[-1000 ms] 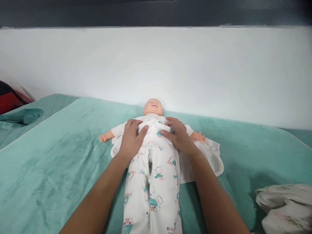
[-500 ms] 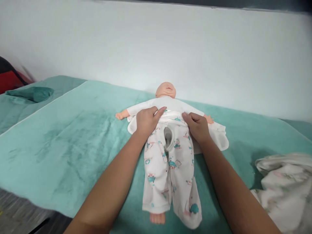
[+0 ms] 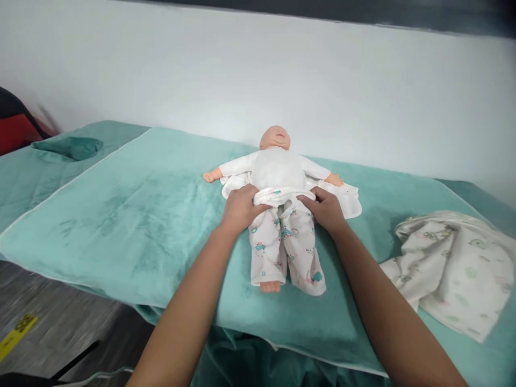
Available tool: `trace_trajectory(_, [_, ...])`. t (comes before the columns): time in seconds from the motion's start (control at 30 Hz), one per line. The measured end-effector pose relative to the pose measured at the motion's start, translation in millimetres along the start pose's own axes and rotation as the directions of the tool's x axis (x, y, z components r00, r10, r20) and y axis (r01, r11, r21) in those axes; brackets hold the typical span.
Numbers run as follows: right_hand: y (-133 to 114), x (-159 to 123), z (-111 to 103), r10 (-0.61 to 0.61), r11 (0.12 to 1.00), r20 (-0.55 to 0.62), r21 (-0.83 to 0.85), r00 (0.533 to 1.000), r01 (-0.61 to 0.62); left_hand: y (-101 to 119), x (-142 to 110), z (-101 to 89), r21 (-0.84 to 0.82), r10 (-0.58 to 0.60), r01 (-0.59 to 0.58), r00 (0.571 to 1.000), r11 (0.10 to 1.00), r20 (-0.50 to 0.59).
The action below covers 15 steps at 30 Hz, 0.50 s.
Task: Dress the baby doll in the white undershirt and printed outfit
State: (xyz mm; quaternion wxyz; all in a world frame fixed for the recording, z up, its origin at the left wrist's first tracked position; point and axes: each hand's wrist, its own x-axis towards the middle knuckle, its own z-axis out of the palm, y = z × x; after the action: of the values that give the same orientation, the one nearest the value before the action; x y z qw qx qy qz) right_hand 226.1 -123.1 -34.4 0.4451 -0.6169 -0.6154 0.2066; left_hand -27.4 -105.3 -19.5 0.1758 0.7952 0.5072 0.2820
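Note:
A baby doll (image 3: 277,167) in a white top lies on its back on the green bed cover, arms spread and head toward the wall. Its legs are in white printed baby trousers (image 3: 298,236), with the toes of one foot showing at a cuff; the other foot is hidden. My left hand (image 3: 243,207) grips one side of the trousers' waistband, thumb over the fabric. On the other side, my right hand (image 3: 324,208) pinches the waistband at the doll's hip. White cloth (image 3: 349,201) spreads out under the doll's arms.
A crumpled printed baby blanket or garment (image 3: 455,269) lies on the right of the green cover (image 3: 133,215). A white wall (image 3: 226,70) stands behind. A hole in the bed (image 3: 72,149) shows at far left, near a red and black object (image 3: 18,129).
Both hands have drawn the waistband down from the doll's belly toward its hips, baring more of the white top. The view has shifted back, showing the bed's front edge.

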Motion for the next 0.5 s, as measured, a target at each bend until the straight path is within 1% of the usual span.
trace_trajectory(0.07, [-4, -4, 6, -0.012, 1.0, -0.083, -0.004, 0.996, 0.012, 3, -4, 5.9, 0.089, -0.051, 0.055, 0.998, 0.995, -0.045])
trace_trajectory(0.1, [-5, -6, 8, -0.014, 1.0, -0.115, 0.002, 0.993, 0.014, 5, -6, 7.0, 0.094, -0.08, 0.085, 0.995, 0.992, -0.054])
trace_trajectory(0.13, [-6, -8, 10, -0.015, 1.0, -0.139, 0.015, 0.99, 0.018, 6, -8, 6.5, 0.065, -0.098, 0.101, 0.994, 0.993, -0.046])
trace_trajectory(0.2, [-6, -12, 11, -0.013, 0.999, -0.151, 0.049, 0.988, 0.02, 7, -13, 2.0, -0.073, -0.097, 0.098, 0.995, 0.992, 0.015])
trace_trajectory(0.27, [-4, -17, 8, -0.013, 0.997, -0.091, 0.077, 0.996, 0.02, 6, -20, -4.9, -0.247, -0.052, 0.071, 0.995, 0.966, 0.086])
trace_trajectory(0.33, [-3, -24, 2, -0.037, 0.996, 0.007, 0.087, 0.999, 0.036, 5, -29, -10.8, -0.357, 0.008, 0.039, 0.991, 0.933, 0.13])
trace_trajectory(0.37, [-3, -28, -2, -0.057, 0.994, 0.053, 0.094, 0.997, 0.052, 4, -33, -12.7, -0.378, 0.035, 0.02, 0.99, 0.925, 0.138])
trace_trajectory(0.43, [-4, -35, -7, -0.077, 0.991, 0.118, 0.122, 0.99, 0.063, 2, -40, -13.8, -0.366, 0.074, -0.024, 0.989, 0.93, 0.124])
trace_trajectory(0.5, [-6, -42, -9, -0.039, 0.99, 0.145, 0.142, 0.989, 0.019, 3, -46, -11.3, -0.296, 0.099, -0.072, 0.992, 0.953, 0.079])
